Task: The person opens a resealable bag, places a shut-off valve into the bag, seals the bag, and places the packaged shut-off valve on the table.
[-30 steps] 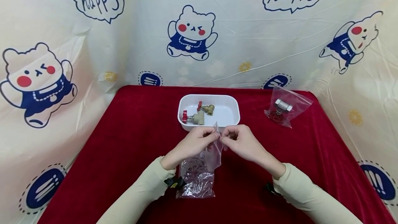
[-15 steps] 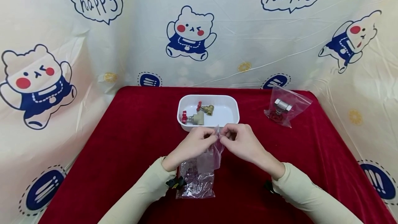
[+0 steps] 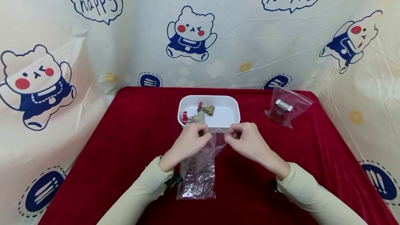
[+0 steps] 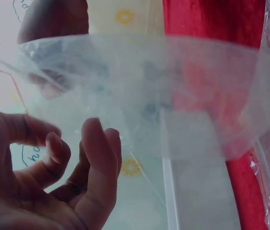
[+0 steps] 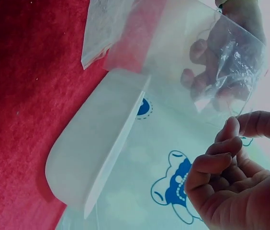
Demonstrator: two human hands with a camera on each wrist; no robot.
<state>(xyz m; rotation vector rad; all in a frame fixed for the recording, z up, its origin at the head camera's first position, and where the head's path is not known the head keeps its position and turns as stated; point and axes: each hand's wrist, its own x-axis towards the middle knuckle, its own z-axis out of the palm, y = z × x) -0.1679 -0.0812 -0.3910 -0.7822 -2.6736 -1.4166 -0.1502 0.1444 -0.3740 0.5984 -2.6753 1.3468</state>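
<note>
My left hand [image 3: 187,143] and right hand [image 3: 248,143] face each other in front of the white tub [image 3: 238,112]. Between their fingertips stretches a clear plastic bag [image 3: 219,137], each hand pinching one side of its upper edge. In the left wrist view the bag [image 4: 125,81] spreads thin, with no item visible inside. Behind the bag, the right wrist view shows the left hand's fingers [image 5: 199,79]. Below the hands, crinkled clear plastic bags [image 3: 198,185] lie on the red cloth.
The tub contains a beige valve [image 3: 199,116] with a red handle and a brass valve [image 3: 208,110]. At the right, a silver valve [image 3: 284,105] lies in a clear bag [image 3: 298,105]. Red cloth [image 3: 134,131] covers the table, with a printed curtain [image 3: 131,55] behind.
My hands have moved apart, the left one leftward, spreading the bag's upper edge, which was bunched between them. The valves and the tub stay where they were.
</note>
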